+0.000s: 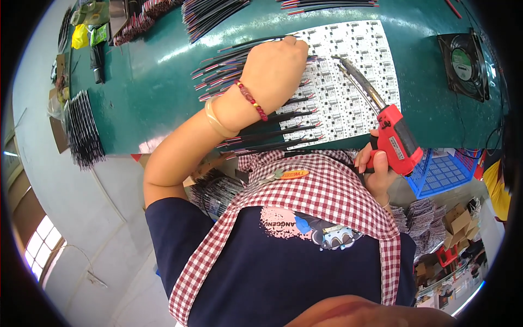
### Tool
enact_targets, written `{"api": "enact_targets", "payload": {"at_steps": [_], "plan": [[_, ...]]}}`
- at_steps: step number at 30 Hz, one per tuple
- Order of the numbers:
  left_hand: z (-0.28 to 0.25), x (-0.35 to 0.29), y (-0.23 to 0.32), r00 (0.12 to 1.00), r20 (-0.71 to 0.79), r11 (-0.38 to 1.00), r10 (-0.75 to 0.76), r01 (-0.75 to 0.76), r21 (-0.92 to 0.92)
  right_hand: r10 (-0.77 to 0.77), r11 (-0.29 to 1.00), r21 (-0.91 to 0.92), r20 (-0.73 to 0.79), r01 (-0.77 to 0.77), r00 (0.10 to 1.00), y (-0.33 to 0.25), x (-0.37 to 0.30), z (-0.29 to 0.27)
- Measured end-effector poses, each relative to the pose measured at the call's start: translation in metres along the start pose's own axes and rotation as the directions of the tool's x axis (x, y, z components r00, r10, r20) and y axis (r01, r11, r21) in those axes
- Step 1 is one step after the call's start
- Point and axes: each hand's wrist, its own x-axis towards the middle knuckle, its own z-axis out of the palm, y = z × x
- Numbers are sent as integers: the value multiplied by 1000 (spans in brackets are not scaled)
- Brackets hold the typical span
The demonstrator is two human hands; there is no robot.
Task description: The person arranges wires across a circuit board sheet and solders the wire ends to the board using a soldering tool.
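Observation:
My right hand grips a red soldering gun by its handle. Its metal tip and thin feed tube point up and left over a white circuit board panel printed with rows of small black patterns. Just left of that tip, my left hand is closed over the panel's left edge. Its fingertips are hidden beneath it, so what they hold cannot be made out. Black wires with red and white bared ends lie in rows under and beside my left wrist, their right ends on the panel.
A black fan stands at the right of the green table. Bundles of black wires lie along the far edge, with another bundle at the left edge. A blue plastic crate is below the table's right side.

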Motion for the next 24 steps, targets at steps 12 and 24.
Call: {"api": "enact_targets", "payload": {"at_steps": [12, 24], "plan": [[-18, -29, -11, 884, -395, 929, -250, 104, -355, -37, 997, 68, -15, 38, 999, 3, -2, -5], [5, -31, 4, 955, -37, 869, -293, 250, -427, 35, 994, 102, 92, -44, 995, 9, -10, -9]]}}
